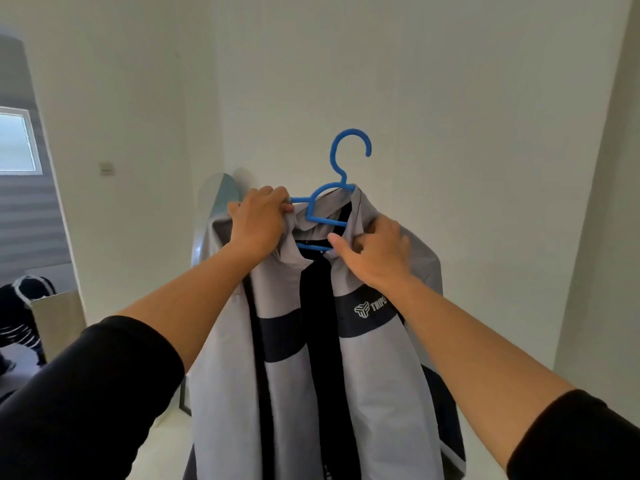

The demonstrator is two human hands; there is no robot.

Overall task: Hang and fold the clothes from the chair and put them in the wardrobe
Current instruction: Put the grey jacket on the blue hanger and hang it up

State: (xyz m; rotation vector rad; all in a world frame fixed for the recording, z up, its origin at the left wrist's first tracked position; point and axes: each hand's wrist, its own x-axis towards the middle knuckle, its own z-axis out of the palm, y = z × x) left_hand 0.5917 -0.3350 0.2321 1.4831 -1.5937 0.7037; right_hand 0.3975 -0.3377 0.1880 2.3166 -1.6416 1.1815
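Hanging is under way: a grey and black zip jacket [294, 341] is held aloft on a blue plastic hanger [332, 188]. Left hand [258, 220] grips the hanger's left arm and shoulder fabric; right hand [375, 252] pinches the collar. Next, the right shoulder needs seating.

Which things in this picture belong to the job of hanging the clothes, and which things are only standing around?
Belong to the job:
- grey jacket, held up in the air
- blue hanger, partly inside its collar
- left hand, gripping jacket shoulder and hanger end
- right hand, pinching the collar

Only standing around:
- mirror leaning on the wall
- wall switch
- window
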